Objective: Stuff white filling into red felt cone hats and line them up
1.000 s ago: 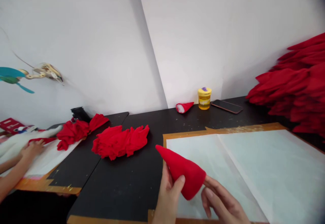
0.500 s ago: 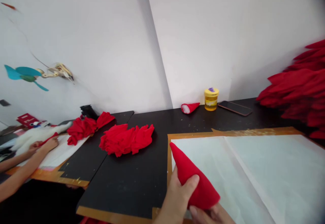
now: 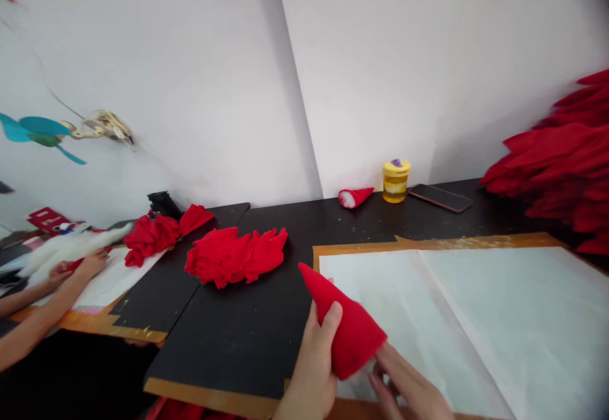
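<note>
Over the near left edge of the white sheet, my left hand (image 3: 318, 353) is wrapped round a red felt cone hat (image 3: 352, 331), thumb across its front. The cone's tip points up and left, its wide end down and right. My right hand (image 3: 412, 385) is at that wide end, its fingers bent at the hem. Some of its fingertips are hidden behind or inside the felt; I cannot tell which. Left of the cone lies a heap of red felt pieces (image 3: 236, 256) on the black table.
A white-filled red cone (image 3: 355, 198), a yellow-lidded jar (image 3: 395, 182) and a phone (image 3: 441, 197) lie by the wall. A tall red felt stack (image 3: 561, 172) is at right. The white sheet (image 3: 499, 306) is taped down. A co-worker's hands (image 3: 80, 268) handle red cloth at left.
The cone and my left hand have shifted left and slightly up. My right hand has moved out from beneath the cone to the right side of its wide end.
</note>
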The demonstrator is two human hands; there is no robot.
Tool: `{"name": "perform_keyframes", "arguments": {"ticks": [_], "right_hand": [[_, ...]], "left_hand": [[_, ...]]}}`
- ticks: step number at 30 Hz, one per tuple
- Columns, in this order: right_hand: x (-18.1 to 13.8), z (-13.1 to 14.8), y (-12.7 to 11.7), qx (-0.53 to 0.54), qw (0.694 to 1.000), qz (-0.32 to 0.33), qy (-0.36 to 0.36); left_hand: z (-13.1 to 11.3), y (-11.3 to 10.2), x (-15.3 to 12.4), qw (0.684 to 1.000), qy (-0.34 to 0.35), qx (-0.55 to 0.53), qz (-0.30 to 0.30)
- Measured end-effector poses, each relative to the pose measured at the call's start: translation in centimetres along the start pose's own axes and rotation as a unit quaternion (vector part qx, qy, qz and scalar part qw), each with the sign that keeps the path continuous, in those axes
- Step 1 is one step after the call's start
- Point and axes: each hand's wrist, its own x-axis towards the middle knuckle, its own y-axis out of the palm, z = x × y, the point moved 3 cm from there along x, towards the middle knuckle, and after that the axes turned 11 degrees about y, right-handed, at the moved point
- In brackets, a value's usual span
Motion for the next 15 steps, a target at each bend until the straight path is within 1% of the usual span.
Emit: {"name": "perform_keyframes", "arguments": {"ticks": [2,4,6,8,12,14,15], "right_hand": [[0.6,0.2,1.0,-0.06,0.996,0.024,-0.062],[1.0,0.3,1.7,-0.104,0.99,0.031,-0.091],[1.3,0.4,1.9,-0.136,0.984,0.031,-0.111],[1.4,0.6,1.2,-0.148,0.981,0.021,-0.122],[0.7,0.6,-1.2,-0.17,0.977,-0.042,-0.125],[0.2,0.6,-1.9,-0.159,0.977,-0.047,-0.133],[0.0,0.6,-1.9,-0.148,0.978,-0.033,-0.142]], "left_hand": [[0.0,0.3,-0.6,0.999,-0.004,0.036,0.002],[0.2,0.5,-1.2,0.996,-0.006,0.086,0.019],[0.7,0.6,-1.5,0.993,-0.008,0.112,0.034],[1.0,0.4,-1.4,0.996,0.004,0.09,0.027],[0.9,-0.5,0.1,1.0,-0.008,-0.005,-0.012],[0.6,-0.8,0.8,0.999,-0.014,-0.034,-0.022],[0.5,-0.8,1.0,0.998,-0.015,-0.047,-0.031]]}}
